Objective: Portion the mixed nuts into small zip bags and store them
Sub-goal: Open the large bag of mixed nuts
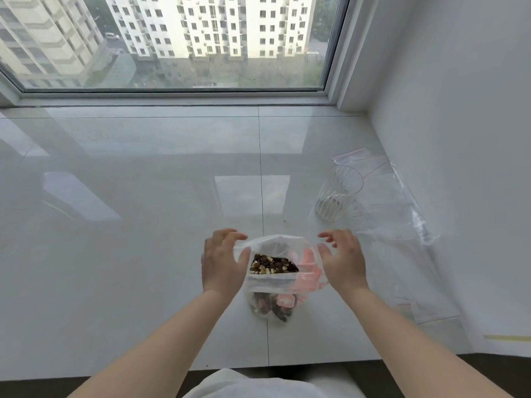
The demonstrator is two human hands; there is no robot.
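1. Both bare forearms entered from the bottom edge, over a patch of white cloth (pixel 244 383) at the person's lap, and reached onto the glossy white tiled sill (pixel 129 225).
2. Left hand (pixel 222 262): fingers straight to lightly bent, spread, lying against the left side of the large clear plastic bag of mixed nuts (pixel 275 277). It pressed the film; no pinch was visible.
3. Right hand (pixel 343 259): fingers spread and relaxed, at the bag's right side. Whether it touched the film could not be told.
4. Bag stood upright between the two hands, mouth open upward, on the sill's grout line. Brown and pale mixed nuts (pixel 273 264) showed through the mouth; a pink object (pixel 307 271), identity unclear, sat inside at the right.
5. Handling estimate: thin film, soft and slippery, no stiffness of its own. The nut load looked moderately heavy and loose, so the bag would slump or spill if tilted. Best hold judged to be the rim on both sides, or cupped under the bulging base.
6. Ribbed clear glass tumbler (pixel 339 193) stood upright beyond the right hand, well apart from the bag.
7. Flat small clear zip bags with red seal lines (pixel 382 196) lay behind and beside the tumbler near the white wall (pixel 459 110), none filled as far as visible.
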